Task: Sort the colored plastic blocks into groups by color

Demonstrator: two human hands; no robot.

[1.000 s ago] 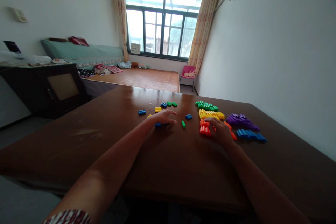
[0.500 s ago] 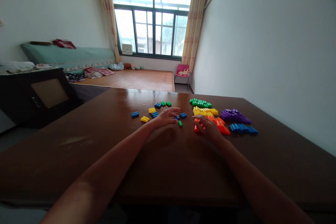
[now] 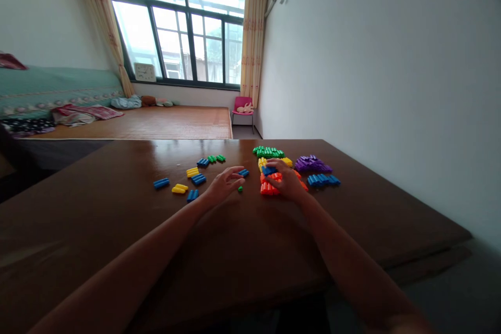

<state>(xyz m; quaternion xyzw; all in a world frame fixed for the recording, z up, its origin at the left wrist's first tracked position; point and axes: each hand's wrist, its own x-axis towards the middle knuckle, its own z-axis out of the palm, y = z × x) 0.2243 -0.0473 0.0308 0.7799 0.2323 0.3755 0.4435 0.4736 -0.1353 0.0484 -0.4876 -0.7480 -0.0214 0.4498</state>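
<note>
My right hand (image 3: 288,180) is closed on a blue block (image 3: 268,170), held over the orange blocks (image 3: 270,188) and beside the yellow blocks (image 3: 287,161). My left hand (image 3: 224,186) has its fingers apart above the table, with nothing seen in it. Near its fingertips lie a small green block (image 3: 240,188) and a blue block (image 3: 244,173). Loose blue, yellow and green blocks lie left of that hand, among them a yellow pair (image 3: 180,188) and a blue one (image 3: 161,183).
On the brown table (image 3: 235,261), green blocks (image 3: 268,152) sit at the back, purple blocks (image 3: 313,163) and a blue row (image 3: 323,180) at the right. Beyond stand a bed (image 3: 176,122) and a pink chair (image 3: 243,106).
The view has turned to the right. My right hand now has a blue block in its fingers. My left hand has shifted slightly back from the small green block, and a blue block shows beside its wrist.
</note>
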